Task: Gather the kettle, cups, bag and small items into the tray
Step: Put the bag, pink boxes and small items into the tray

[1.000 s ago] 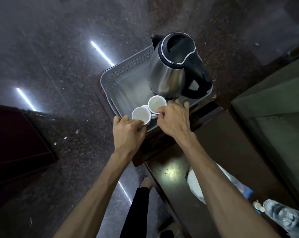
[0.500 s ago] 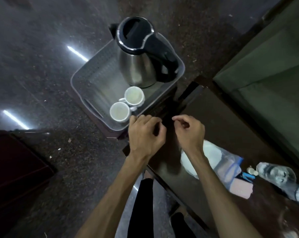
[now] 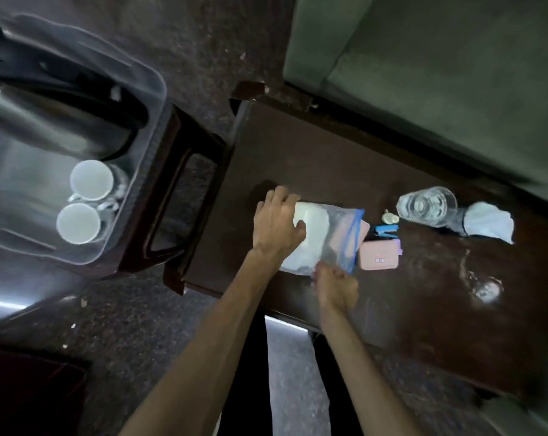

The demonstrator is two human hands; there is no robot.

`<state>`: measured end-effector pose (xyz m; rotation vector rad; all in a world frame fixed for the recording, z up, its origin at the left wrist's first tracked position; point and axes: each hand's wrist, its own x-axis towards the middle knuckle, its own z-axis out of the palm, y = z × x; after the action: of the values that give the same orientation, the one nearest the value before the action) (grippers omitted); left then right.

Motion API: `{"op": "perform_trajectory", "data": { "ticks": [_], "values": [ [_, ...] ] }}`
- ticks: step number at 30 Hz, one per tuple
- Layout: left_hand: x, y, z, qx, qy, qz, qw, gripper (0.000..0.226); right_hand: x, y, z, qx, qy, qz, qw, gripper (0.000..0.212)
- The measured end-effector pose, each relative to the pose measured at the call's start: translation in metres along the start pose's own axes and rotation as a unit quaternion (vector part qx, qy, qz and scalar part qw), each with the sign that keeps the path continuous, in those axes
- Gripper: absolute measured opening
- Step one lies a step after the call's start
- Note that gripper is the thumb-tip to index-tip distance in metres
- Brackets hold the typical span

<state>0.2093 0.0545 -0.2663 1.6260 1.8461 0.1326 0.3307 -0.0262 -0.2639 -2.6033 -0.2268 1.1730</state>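
Hands now off cups, on bag

Steel kettle and two white cups in tray; clear bag flat on table.

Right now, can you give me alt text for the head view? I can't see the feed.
Both hands are on a clear zip bag lying on a dark table: left hand on top of it, right hand at its near edge. A tray to the left holds a kettle and two white cups. A pink pouch lies beside the bag.
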Motion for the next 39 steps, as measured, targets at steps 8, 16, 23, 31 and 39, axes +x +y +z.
{"op": "perform_trajectory", "data": {
  "ticks": [8,16,23,31,39],
  "values": [
    [0.043,0.0,0.024,0.068,-0.119,0.037,0.99,0.061,0.012,0.011,0.009,0.164,-0.112,0.202,0.959,0.028],
    [0.024,-0.05,-0.049,-0.281,-0.132,-0.086,0.947,0.026,0.002,-0.029,-0.001,0.224,-0.171,0.004,0.959,0.013],
    [-0.022,-0.092,-0.122,-0.57,-0.063,-0.1,0.813,0.033,-0.044,-0.085,-0.008,0.111,-0.422,-0.185,0.88,0.037],
    [-0.052,-0.135,-0.163,-0.641,0.197,-0.071,0.738,0.005,-0.104,-0.131,0.034,0.037,-0.536,-0.295,0.79,0.053],
    [-0.087,-0.215,-0.234,-0.763,0.209,-0.182,0.584,0.039,-0.188,-0.153,0.107,-0.098,-0.465,-0.369,0.799,0.014]
  ]
}}
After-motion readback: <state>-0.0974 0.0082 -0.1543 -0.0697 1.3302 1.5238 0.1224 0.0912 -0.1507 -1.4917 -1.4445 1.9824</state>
